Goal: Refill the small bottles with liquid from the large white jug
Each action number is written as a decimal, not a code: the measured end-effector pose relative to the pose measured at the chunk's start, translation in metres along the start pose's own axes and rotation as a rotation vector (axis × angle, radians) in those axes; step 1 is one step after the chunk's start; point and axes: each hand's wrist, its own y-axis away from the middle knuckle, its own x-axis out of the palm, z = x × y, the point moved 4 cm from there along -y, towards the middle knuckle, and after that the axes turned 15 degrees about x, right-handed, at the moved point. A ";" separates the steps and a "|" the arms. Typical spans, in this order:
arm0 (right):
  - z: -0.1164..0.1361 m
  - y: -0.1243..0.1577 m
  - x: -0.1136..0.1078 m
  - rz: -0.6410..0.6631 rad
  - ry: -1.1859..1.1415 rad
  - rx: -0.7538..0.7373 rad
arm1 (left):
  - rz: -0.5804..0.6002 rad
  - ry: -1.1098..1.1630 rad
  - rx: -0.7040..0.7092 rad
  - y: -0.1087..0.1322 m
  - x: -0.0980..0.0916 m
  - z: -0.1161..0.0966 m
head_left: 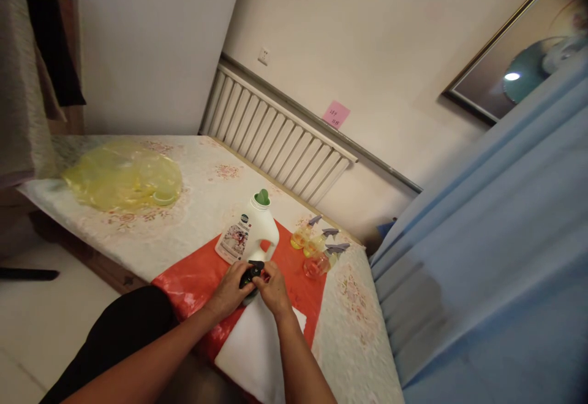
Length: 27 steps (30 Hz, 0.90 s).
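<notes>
Between my two hands is a black spray head (250, 272), apparently on a small bottle whose body is mostly hidden below my fingers. My left hand (231, 284) is closed around its left side. From the right, my right hand (272, 284) pinches it with thumb and fingers. Just behind them stands a large white jug (250, 232) with a printed label, a handle and an uncapped mouth with something green in it. Several spray bottles (316, 264) with grey triggers and yellow or pinkish liquid stand to the right.
A red sheet (190, 281) lies under these things on the flower-patterned bed cover (206, 199), with a white cloth or paper (257, 346) nearest me. A yellow plastic bag (124, 174) lies at the left. Beyond are a radiator (271, 128) and a blue curtain (473, 232).
</notes>
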 end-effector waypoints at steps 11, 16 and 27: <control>-0.005 0.000 0.004 -0.103 -0.013 0.055 | 0.021 0.003 0.003 0.000 0.001 0.001; 0.001 0.000 -0.001 -0.009 -0.005 -0.018 | 0.017 0.008 0.007 0.000 0.001 0.000; -0.008 0.005 0.018 -0.263 -0.008 0.097 | 0.004 0.009 0.015 -0.001 -0.002 -0.002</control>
